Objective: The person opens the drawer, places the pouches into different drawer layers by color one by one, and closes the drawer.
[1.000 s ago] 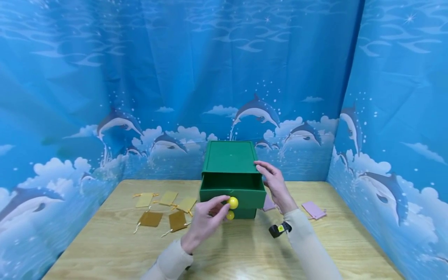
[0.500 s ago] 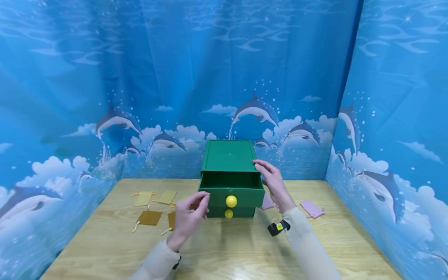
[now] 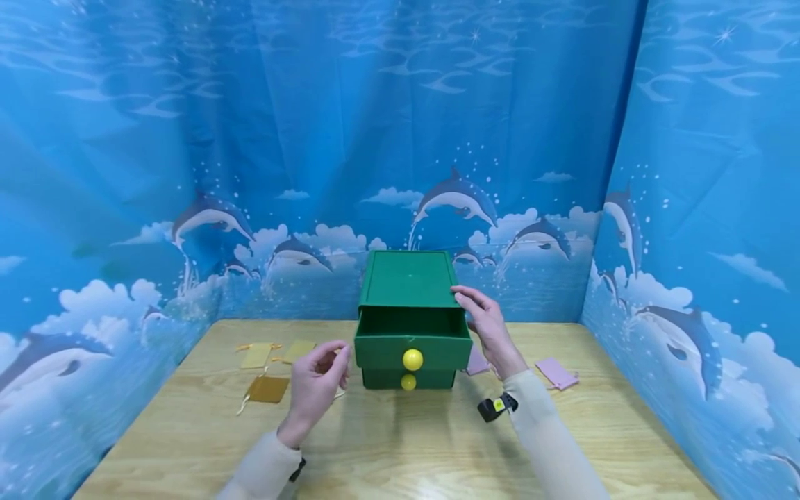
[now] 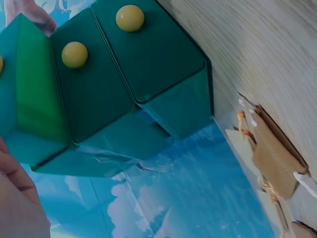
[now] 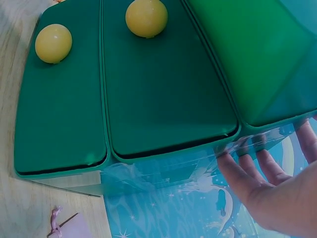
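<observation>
A green drawer cabinet (image 3: 409, 278) stands on the table, its top drawer (image 3: 381, 351) pulled out and its inside partly visible. A round yellow knob (image 3: 412, 359) sits on that drawer's front; two lower drawers with yellow knobs (image 5: 146, 18) are closed in the right wrist view. Left of the drawer, my left hand (image 3: 312, 382) hovers with loosely bent fingers and nothing in them, over the drawstring pouches. My right hand (image 3: 490, 333) rests against the cabinet's upper right side, fingers (image 5: 272, 168) laid along the wall.
On the left lie yellow pouches (image 3: 257, 355) and a brown pouch (image 3: 267, 389), partly covered by my left hand. Pink pouches (image 3: 557, 373) lie to the right, one partly behind my right hand. A blue dolphin-print curtain (image 3: 325, 173) closes off the back and sides.
My left hand has let go of the yellow knob and moved left, away from the drawer. The drawer stays out; my right hand has kept its place on the cabinet.
</observation>
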Demonstrator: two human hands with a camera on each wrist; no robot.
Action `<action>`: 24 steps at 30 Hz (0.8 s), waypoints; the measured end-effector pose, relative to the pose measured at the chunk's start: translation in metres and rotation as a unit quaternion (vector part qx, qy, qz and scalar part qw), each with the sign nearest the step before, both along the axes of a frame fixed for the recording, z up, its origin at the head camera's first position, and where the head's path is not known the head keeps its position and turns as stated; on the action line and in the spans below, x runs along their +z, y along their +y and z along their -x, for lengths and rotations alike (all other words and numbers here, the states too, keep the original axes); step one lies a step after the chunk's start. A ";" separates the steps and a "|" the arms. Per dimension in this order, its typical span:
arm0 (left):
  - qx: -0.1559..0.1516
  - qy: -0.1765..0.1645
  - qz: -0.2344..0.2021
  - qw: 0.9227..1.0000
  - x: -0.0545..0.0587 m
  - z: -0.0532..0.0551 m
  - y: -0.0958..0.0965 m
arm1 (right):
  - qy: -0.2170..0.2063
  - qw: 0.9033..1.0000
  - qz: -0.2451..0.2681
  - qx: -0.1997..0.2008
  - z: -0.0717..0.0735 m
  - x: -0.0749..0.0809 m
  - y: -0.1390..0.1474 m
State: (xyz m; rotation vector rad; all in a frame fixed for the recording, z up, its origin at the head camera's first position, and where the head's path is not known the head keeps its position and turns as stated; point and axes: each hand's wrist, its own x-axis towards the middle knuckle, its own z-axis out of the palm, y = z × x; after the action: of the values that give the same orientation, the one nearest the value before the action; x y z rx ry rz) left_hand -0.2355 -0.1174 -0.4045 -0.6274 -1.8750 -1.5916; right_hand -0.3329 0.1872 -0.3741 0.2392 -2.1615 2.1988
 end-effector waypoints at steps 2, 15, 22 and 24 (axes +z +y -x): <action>0.003 -0.031 -0.010 0.999 0.003 0.000 -0.003 | 0.000 1.000 -0.001 0.001 0.000 0.000 0.000; 0.002 -0.143 0.011 0.990 -0.019 0.041 -0.041 | -0.006 1.000 -0.003 -0.003 0.000 0.002 -0.001; 0.002 -0.233 0.053 0.971 -0.023 0.052 -0.062 | -0.005 1.000 -0.005 -0.003 0.000 0.002 -0.001; 0.002 -0.247 0.062 0.967 -0.026 0.055 -0.068 | -0.005 1.000 -0.004 -0.002 -0.001 0.002 -0.001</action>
State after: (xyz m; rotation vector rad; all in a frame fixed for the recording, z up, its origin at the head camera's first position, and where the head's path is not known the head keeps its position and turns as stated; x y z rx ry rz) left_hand -0.2900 -0.1851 -0.4301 -0.2895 -2.3440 -1.7538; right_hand -0.3321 0.1862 -0.3722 0.2248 -2.1752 2.1943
